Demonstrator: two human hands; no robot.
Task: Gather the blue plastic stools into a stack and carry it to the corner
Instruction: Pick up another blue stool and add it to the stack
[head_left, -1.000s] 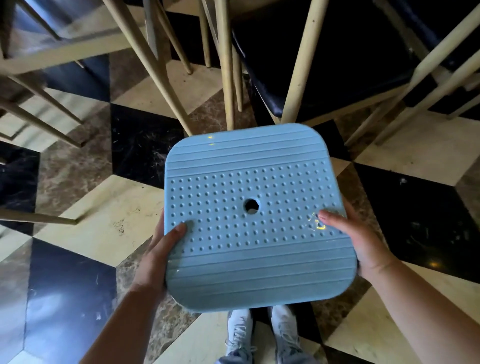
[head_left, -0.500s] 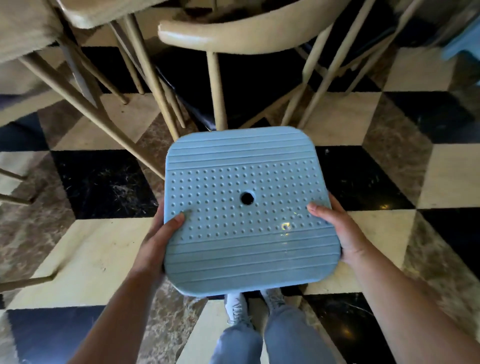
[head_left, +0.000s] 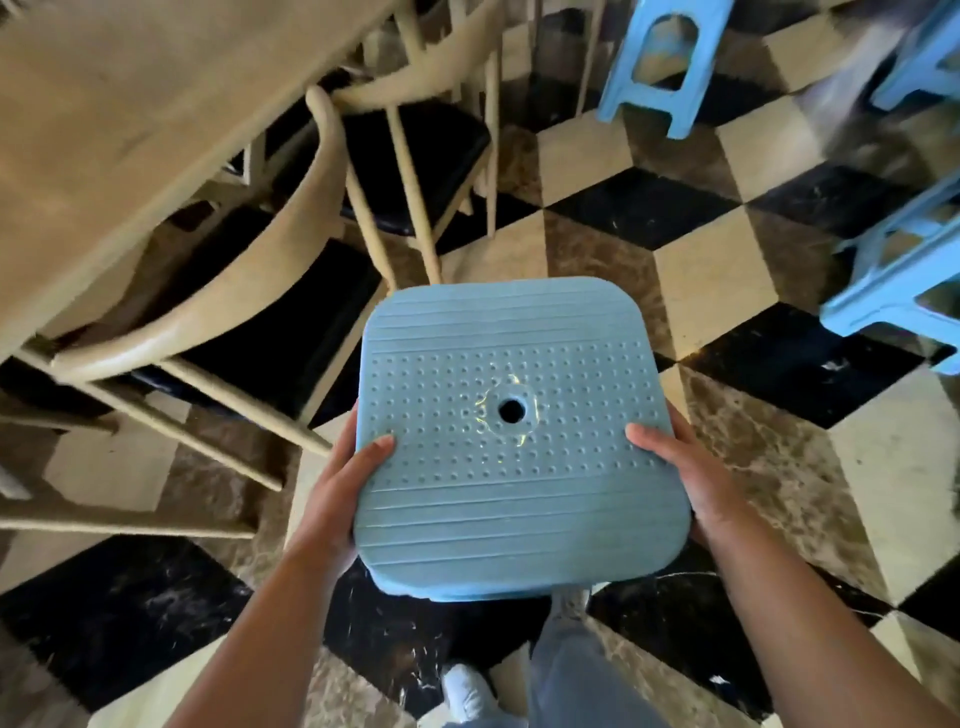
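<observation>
Head view looks down on a light blue square plastic stool with a dimpled seat and centre hole, held off the chequered marble floor. Left hand and right hand clasp its opposite edges, thumbs on top. More blue plastic stools stand upper right; beige wooden chairs sit left, beside a bench.

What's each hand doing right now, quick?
Left hand: closed on the left edge of the blue stool.
Right hand: closed on the stool's right edge.
</observation>
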